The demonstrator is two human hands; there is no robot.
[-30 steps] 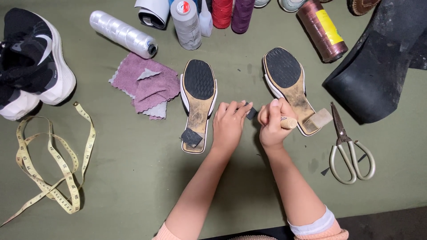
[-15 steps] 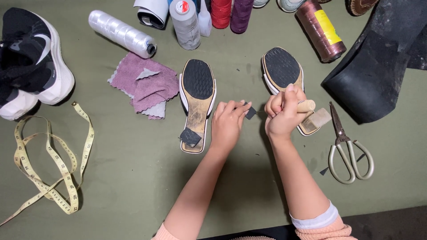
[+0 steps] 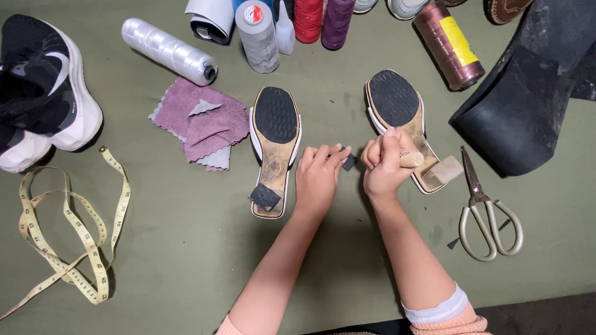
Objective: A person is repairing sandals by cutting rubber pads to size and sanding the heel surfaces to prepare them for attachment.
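Left hand [image 3: 318, 177] lies flat on the green table [image 3: 186, 260], fingertips pinching a small dark rubber piece [image 3: 349, 162] between the two upturned sandals; right hand [image 3: 383, 162] is fisted round a pale wooden handle [image 3: 411, 159] over the right sandal [image 3: 400, 127], scissors [image 3: 484, 211] near right

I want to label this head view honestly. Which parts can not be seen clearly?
- Tool tip: only a tan wooden handle shows; the right hand covers the rest.
- Small dark rubber patch: partly behind left hand fingers.
- Thread spools: cut off by top edge.
- Black rubber sheet: cut off at right edge.
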